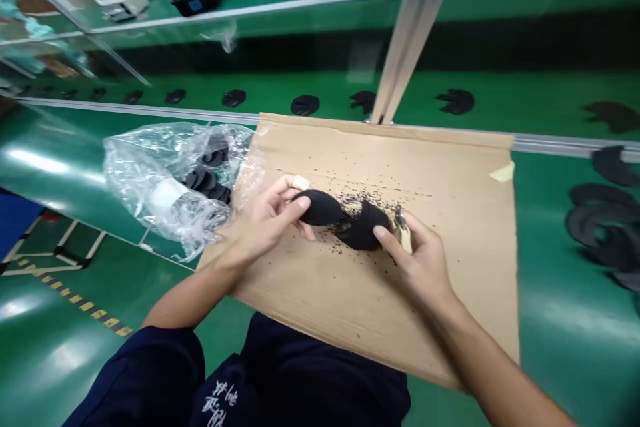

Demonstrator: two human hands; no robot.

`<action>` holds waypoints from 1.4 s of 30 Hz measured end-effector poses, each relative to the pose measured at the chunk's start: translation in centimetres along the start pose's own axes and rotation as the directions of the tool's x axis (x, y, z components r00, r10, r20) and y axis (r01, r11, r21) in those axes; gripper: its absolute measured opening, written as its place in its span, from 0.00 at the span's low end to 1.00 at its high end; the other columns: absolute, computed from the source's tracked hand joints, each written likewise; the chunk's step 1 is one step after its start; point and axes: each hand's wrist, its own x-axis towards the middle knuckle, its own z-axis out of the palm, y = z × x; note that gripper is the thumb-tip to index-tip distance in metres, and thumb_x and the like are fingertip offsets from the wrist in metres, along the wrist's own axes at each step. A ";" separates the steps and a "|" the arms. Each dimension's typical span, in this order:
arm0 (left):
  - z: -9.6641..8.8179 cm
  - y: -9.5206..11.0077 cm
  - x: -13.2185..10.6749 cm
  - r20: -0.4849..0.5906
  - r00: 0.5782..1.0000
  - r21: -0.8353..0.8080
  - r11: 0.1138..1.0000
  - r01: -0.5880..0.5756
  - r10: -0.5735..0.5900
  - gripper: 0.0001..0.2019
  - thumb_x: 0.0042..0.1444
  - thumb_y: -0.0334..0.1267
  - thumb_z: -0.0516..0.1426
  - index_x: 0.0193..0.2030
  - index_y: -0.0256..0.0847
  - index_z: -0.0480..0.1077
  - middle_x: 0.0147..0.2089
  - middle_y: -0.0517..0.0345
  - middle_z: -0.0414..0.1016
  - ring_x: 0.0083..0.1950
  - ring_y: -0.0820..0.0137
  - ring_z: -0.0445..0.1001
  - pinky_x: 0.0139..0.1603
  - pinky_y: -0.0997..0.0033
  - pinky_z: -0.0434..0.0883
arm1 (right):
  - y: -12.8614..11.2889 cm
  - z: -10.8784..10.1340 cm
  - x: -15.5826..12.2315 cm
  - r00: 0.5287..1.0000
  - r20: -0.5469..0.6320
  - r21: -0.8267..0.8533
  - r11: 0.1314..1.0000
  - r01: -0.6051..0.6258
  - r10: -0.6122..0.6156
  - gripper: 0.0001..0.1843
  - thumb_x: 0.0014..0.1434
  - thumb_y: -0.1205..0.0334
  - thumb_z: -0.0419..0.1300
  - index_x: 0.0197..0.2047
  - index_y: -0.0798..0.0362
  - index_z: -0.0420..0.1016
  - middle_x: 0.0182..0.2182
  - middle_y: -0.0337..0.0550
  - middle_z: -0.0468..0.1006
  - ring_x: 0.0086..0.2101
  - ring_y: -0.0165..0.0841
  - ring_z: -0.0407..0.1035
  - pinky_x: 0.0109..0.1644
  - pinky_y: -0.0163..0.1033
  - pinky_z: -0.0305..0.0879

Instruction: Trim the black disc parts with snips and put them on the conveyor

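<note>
Above the cardboard sheet (pixel 350 300), my left hand (pixel 280 210) pinches a ribbed black oval disc (pixel 321 207) between thumb and fingers. My right hand (pixel 420 253) grips a curved black piece (pixel 364 227) with the thumb on its near face. The two black parts meet or overlap between my hands; whether they are joined I cannot tell. A small dark, metallic-looking item (pixel 399 219) shows by my right fingers, its kind unclear. Pale wraps cover a fingertip on each hand. Many small black bits (pixel 373 197) lie scattered on the cardboard under and behind the parts.
Left of the cardboard lies a clear plastic bag (pixel 150 167) with black parts. A row of black parts (pixel 305 105) runs along the green strip behind, below a metal post (pixel 417 27). More black parts (pixel 605 220) are piled at right. Another person's arm (pixel 55 47) shows far left.
</note>
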 end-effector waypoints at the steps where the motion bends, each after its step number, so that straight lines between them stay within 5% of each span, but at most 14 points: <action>1: 1.4 -0.7 0.0 0.001 1.000 0.018 1.000 -0.016 0.016 0.10 0.66 0.44 0.61 0.45 0.41 0.68 0.32 0.63 0.76 0.23 0.79 0.74 0.24 0.81 0.72 | 0.1 0.0 -0.1 1.000 -0.006 0.021 1.000 -0.013 0.013 0.27 0.57 0.38 0.68 0.28 0.50 0.64 0.24 0.33 0.60 0.26 0.29 0.55 0.30 0.36 0.57; 5: 4.5 -2.6 0.5 0.022 0.991 0.252 0.959 -0.131 0.129 0.06 0.64 0.38 0.62 0.41 0.39 0.70 0.29 0.64 0.71 0.28 0.80 0.68 0.28 0.82 0.67 | 0.6 0.0 -0.3 0.999 -0.013 0.110 0.993 -0.049 0.051 0.23 0.58 0.39 0.68 0.33 0.50 0.70 0.27 0.36 0.68 0.30 0.31 0.62 0.34 0.36 0.63; 12: 3.3 -3.1 1.3 0.214 0.932 0.370 0.858 -0.355 0.293 0.10 0.64 0.39 0.63 0.50 0.40 0.76 0.33 0.61 0.74 0.32 0.77 0.71 0.32 0.78 0.72 | 0.8 0.0 -0.2 0.998 -0.041 0.131 0.991 -0.036 0.041 0.18 0.59 0.45 0.69 0.34 0.50 0.72 0.29 0.36 0.71 0.31 0.31 0.64 0.37 0.37 0.65; 14: 3.1 -3.0 1.3 0.242 0.940 0.337 0.888 -0.312 0.239 0.10 0.62 0.40 0.66 0.46 0.40 0.75 0.33 0.61 0.76 0.32 0.77 0.74 0.32 0.79 0.74 | 0.8 0.0 -0.1 0.998 -0.041 0.127 0.991 -0.032 0.037 0.18 0.60 0.46 0.68 0.33 0.50 0.71 0.28 0.35 0.69 0.30 0.30 0.62 0.36 0.37 0.64; 20: 3.7 -3.4 0.9 0.007 0.999 0.082 0.996 -0.046 0.046 0.13 0.59 0.40 0.67 0.43 0.42 0.68 0.31 0.65 0.72 0.28 0.79 0.72 0.28 0.82 0.71 | 1.1 0.2 0.0 0.999 -0.036 0.103 0.994 -0.028 0.032 0.21 0.59 0.46 0.69 0.29 0.49 0.66 0.25 0.33 0.64 0.29 0.30 0.59 0.36 0.36 0.62; 32: 3.3 -3.8 1.1 0.129 0.950 0.424 0.850 -0.313 0.286 0.07 0.64 0.38 0.63 0.45 0.40 0.75 0.30 0.64 0.65 0.31 0.76 0.64 0.33 0.75 0.66 | 1.0 0.3 -0.1 0.998 0.008 0.078 0.994 -0.070 0.069 0.22 0.59 0.41 0.69 0.32 0.50 0.70 0.27 0.35 0.67 0.31 0.31 0.62 0.36 0.37 0.64; 38: 3.3 -4.1 1.0 0.118 0.953 0.465 0.833 -0.300 0.277 0.14 0.65 0.41 0.62 0.55 0.42 0.75 0.39 0.57 0.71 0.38 0.72 0.68 0.36 0.73 0.71 | 0.6 0.2 -0.1 0.999 0.005 0.037 0.998 -0.042 0.042 0.20 0.60 0.42 0.68 0.32 0.49 0.70 0.27 0.36 0.68 0.30 0.31 0.62 0.36 0.38 0.65; 42: 3.3 -4.4 0.7 0.154 0.975 0.355 0.912 -0.207 0.162 0.18 0.67 0.41 0.60 0.62 0.42 0.72 0.51 0.49 0.77 0.47 0.68 0.77 0.46 0.69 0.78 | 0.5 0.3 -0.1 1.000 0.004 0.038 0.999 -0.031 0.031 0.21 0.60 0.42 0.68 0.31 0.49 0.69 0.26 0.35 0.66 0.28 0.31 0.60 0.35 0.37 0.65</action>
